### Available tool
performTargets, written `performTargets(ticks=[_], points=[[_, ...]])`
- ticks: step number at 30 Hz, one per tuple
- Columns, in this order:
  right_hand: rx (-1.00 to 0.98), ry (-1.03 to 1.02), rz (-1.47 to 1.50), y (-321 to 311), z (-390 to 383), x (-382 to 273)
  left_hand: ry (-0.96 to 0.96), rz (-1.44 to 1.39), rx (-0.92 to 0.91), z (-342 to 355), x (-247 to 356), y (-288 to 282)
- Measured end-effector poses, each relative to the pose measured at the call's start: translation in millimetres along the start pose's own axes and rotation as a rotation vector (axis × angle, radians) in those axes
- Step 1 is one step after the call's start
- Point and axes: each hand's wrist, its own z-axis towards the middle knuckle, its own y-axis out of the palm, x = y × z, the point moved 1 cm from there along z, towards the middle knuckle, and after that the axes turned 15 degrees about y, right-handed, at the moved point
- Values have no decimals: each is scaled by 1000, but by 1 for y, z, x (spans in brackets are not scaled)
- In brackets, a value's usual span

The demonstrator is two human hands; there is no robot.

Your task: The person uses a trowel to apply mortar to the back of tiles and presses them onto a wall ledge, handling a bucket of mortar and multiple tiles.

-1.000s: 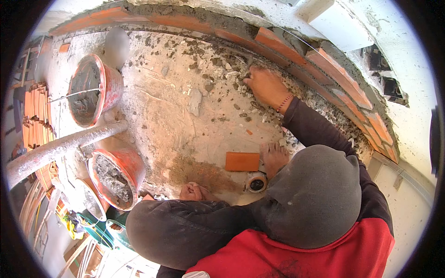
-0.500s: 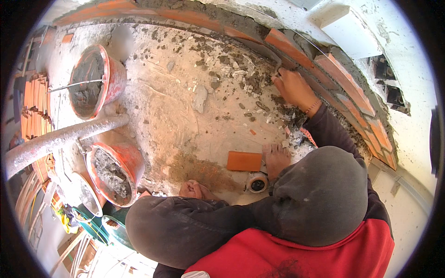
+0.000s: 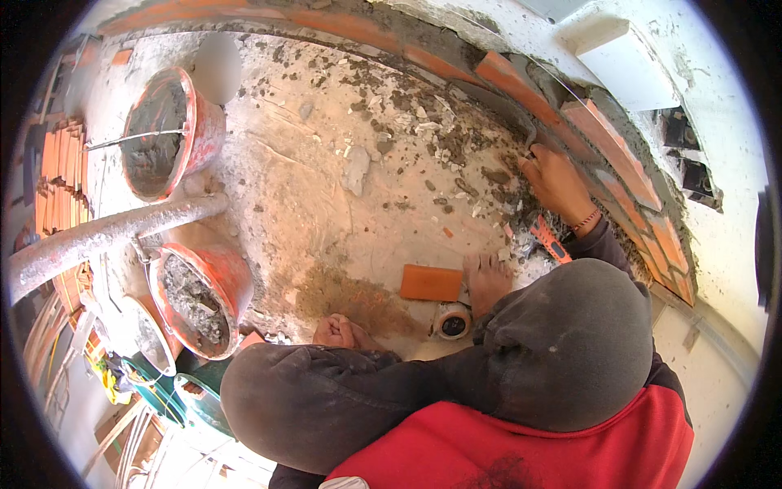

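The right grip [image 3: 562, 183] is curling, fingers bent and facing down, around what is appearing to be the handle of a trowel [image 3: 517, 116]; the handle itself is being hidden by the hand. The trowel is lying at the near face of the low brick wall [image 3: 603, 147], its dark blade pointing toward the far left. This low hold is probably keeping the knuckles above the mortar crumbs [image 3: 423, 122] while the blade is staying close to the bricks. The left grip is not showing, so its state cannot be told.

A thin string [image 3: 550, 75] is running along the wall, presumably serving as a straight reference for the courses.

An orange-and-black tool [image 3: 550, 240] is lying just beside the right wrist, where it is remaining within easy reach. A loose brick [image 3: 430, 283] is resting flat on the floor [image 3: 301, 220], just left of a bare foot [image 3: 487, 281]; lying flat, it is sitting stably.

At left, the far bucket [image 3: 206, 134] is holding smooth grey mortar, and the near bucket [image 3: 232, 281] is holding coarser grey material. Both are standing apart from the wall, likely leaving working room between.
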Motion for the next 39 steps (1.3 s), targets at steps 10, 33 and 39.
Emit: performTargets(ticks=[10,33,39], points=[[-227,-163,236,2,56,-45,-3,-79,-6,1,14,0],[-98,-181,78,-2,74,-115,81,27,57,-3,-6,6],[-239,-197,172,10,106,-139,-2,-37,-51,-2,-12,5]])
